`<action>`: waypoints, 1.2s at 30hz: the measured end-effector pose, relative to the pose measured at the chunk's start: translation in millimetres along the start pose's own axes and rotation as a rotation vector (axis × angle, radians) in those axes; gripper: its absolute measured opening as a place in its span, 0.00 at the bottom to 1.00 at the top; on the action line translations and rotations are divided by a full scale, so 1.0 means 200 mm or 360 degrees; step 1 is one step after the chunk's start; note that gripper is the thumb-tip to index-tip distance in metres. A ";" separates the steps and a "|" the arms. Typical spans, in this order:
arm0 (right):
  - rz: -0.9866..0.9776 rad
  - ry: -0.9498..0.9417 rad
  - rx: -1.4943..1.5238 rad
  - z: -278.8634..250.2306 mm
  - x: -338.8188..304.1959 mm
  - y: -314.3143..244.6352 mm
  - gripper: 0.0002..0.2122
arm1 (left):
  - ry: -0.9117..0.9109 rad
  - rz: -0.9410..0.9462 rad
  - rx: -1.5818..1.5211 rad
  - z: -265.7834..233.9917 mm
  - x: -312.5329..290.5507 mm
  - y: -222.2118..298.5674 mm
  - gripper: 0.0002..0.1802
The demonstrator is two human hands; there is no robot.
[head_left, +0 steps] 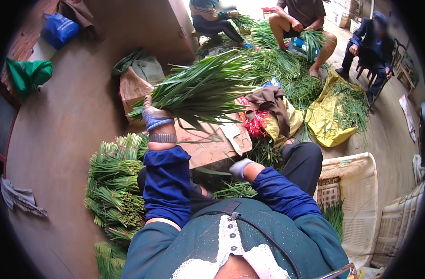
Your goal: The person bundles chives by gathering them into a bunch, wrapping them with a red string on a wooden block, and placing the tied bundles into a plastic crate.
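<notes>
My left hand (156, 116), in a thin glove, is closed around a large bunch of long green chives (205, 86). It holds the bunch by one end above a low wooden board (201, 151), and the leaves fan out to the right. On the board's right side lies a cleaver (232, 138) with a pale handle. My right hand (242, 169), also gloved, is low by the board's near right corner, over loose green leaves. Its fingers are tucked from sight, so I cannot tell what it holds, if anything.
Tied chive bundles (115, 181) are stacked left of my legs. To the right stands a white plastic crate (356, 200). Beyond the board are a brown cloth (270, 104), a yellow sack (331, 114) and heaped chives (277, 63). Several people sit at the far side.
</notes>
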State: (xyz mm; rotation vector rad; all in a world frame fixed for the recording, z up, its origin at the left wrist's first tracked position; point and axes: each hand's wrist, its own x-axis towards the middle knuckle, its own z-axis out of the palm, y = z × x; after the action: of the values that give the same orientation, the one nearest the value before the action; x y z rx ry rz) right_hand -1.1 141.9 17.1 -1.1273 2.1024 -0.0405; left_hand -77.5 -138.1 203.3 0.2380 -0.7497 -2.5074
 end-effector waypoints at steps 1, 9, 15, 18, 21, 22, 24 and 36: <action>0.0049 -0.0201 -0.0116 0.03 -0.03 0.01 0.29 | 0.0067 -0.0011 -0.0012 0.01 -0.01 0.01 0.21; -0.0520 0.0560 0.1110 -0.39 -0.41 -0.12 0.15 | -0.0023 -0.0096 0.0051 -0.05 -0.02 0.03 0.24; -0.0317 0.2097 0.2428 -0.54 -0.57 0.43 0.09 | -0.0071 -0.0121 0.0064 -0.06 -0.04 0.04 0.23; -0.0436 0.1556 0.2646 -0.53 -0.50 0.42 0.15 | 0.0063 -0.0208 0.0006 -0.05 -0.14 0.00 0.21; -0.0409 0.1537 0.2775 -0.45 -0.40 0.37 0.11 | 0.0007 -0.0151 0.0024 -0.08 -0.18 -0.02 0.20; -0.0449 0.1615 0.2941 -0.45 -0.45 0.37 0.09 | 0.0162 -0.0049 0.0112 -0.05 -0.22 0.00 0.19; -0.0162 0.1945 0.2521 -0.37 -0.44 0.56 0.09 | 0.0087 -0.0039 -0.0062 -0.07 -0.19 0.03 0.18; -0.1220 0.0278 0.2487 -0.34 -0.18 -0.18 0.33 | -0.0115 0.0199 0.0034 0.33 -0.52 -0.26 0.15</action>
State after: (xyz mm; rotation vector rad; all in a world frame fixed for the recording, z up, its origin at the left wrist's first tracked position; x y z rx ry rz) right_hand -5.8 126.6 100.3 -0.7424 0.9684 -1.7870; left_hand -30.4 -16.1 232.4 0.1052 -0.7956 -2.4016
